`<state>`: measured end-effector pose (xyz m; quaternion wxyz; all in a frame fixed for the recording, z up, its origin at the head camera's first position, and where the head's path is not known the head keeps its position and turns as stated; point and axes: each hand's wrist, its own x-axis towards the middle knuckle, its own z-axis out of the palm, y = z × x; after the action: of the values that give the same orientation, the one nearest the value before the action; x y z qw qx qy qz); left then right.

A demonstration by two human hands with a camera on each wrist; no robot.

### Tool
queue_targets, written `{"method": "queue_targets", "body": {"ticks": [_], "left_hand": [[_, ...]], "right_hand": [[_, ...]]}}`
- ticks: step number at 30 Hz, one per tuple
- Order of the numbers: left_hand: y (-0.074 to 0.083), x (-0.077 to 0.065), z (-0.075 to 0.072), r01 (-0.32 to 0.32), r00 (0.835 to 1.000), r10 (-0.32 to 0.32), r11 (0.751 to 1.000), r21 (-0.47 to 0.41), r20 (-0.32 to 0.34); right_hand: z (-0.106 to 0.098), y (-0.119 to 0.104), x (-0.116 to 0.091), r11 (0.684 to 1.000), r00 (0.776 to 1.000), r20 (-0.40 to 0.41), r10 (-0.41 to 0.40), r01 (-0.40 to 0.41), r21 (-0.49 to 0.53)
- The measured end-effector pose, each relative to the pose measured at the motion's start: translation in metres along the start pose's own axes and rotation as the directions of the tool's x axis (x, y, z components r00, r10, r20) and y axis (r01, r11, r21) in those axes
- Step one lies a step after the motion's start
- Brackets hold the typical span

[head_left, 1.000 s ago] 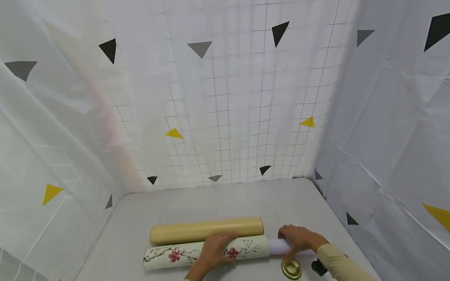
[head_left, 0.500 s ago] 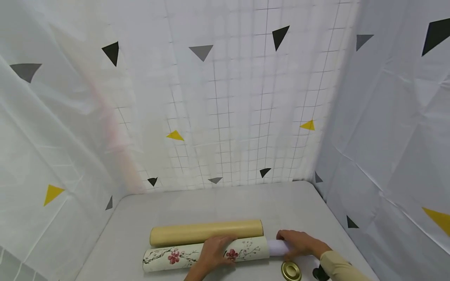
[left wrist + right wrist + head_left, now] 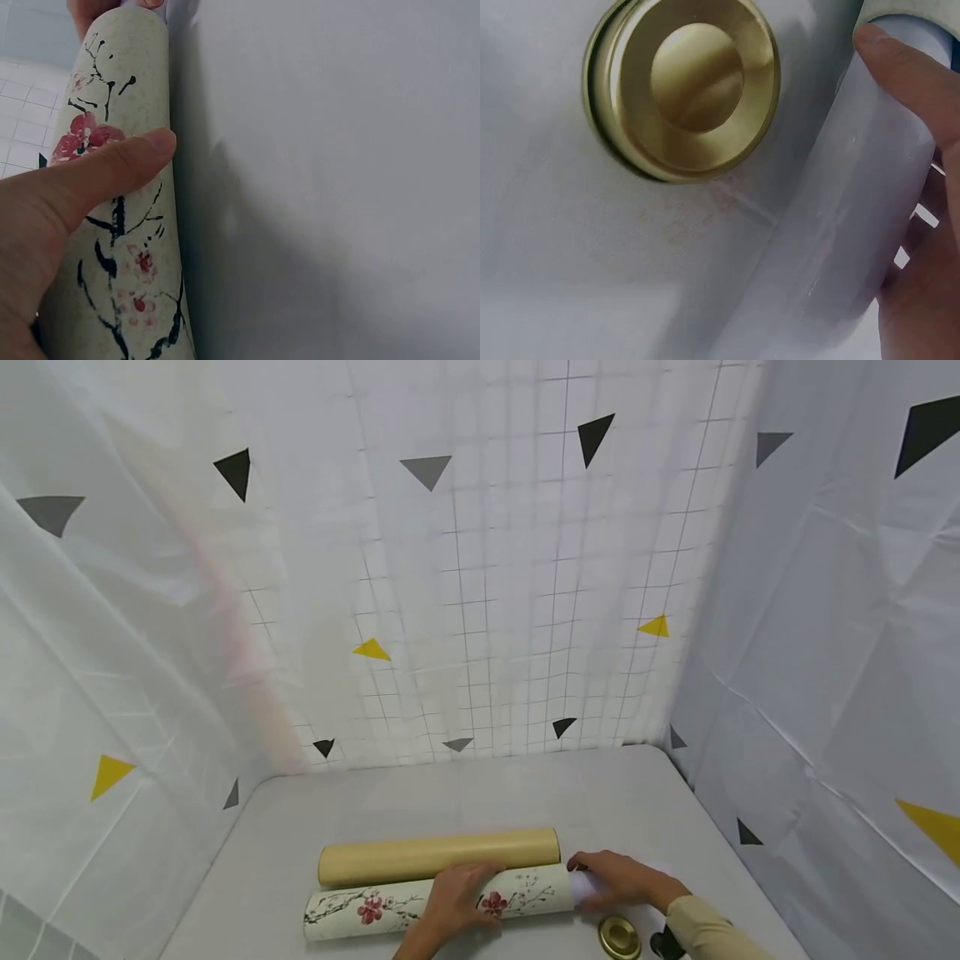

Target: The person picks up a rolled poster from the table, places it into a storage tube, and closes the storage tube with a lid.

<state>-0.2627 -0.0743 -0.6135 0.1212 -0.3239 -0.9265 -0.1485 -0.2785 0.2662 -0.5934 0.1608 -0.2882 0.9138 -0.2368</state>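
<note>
Left fingers [image 3: 480, 867] gripped a cream floral tube [image 3: 405, 900], right fingers [image 3: 587, 859] a slippery-looking white plastic roll [image 3: 832, 210] at three o'clock, best encircled.

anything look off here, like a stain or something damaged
Faint reddish marks on the white surface just beside the gold lid, in the right wrist view, stand out because the surface around them looks plain. Stain or reflection, I can't tell. No damage shows on the flowered tube.

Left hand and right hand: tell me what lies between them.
Between the left hand and right hand, the head view shows part of the floral tube, then a short stretch of pale roll sticking out of it.
</note>
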Motion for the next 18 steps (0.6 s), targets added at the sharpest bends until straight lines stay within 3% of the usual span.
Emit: {"method": "queue_targets", "body": {"ticks": [3, 8, 10, 14, 15, 18], "left_hand": [[0.001, 0.0, -0.001, 0.003, 1.0, -0.003, 1.0, 0.01, -0.002], [0.002, -0.001, 0.0, 0.001, 1.0, -0.001, 1.0, 0.016, 0.001], [0.002, -0.001, 0.0, -0.004, 1.0, 0.004, 1.0, 0.022, -0.001], [0.001, -0.001, 0.0, 0.01, 1.0, -0.01, 0.999, 0.035, 0.007], [0.001, 0.0, 0.0, 0.014, 1.0, -0.015, 0.999, 0.038, 0.009], [0.001, 0.0, 0.0, 0.022, 1.0, -0.023, 0.999, 0.04, 0.016]], "right_hand": [[0.01, 0.019, 0.008, 0.996, 0.996, -0.012, -0.085, 0.085, 0.014], [0.031, 0.06, 0.019, 0.965, 0.964, -0.04, -0.263, 0.262, -0.029], [0.027, 0.052, 0.015, 0.975, 0.974, -0.043, -0.221, 0.221, -0.013], [0.008, 0.019, -0.002, 0.998, 0.998, -0.033, -0.059, 0.059, 0.005], [0.003, 0.01, -0.006, 1.0, 0.999, -0.033, 0.001, 0.0, 0.012], [-0.002, 0.004, -0.012, 0.997, 0.997, -0.039, 0.067, -0.068, -0.027]]}}
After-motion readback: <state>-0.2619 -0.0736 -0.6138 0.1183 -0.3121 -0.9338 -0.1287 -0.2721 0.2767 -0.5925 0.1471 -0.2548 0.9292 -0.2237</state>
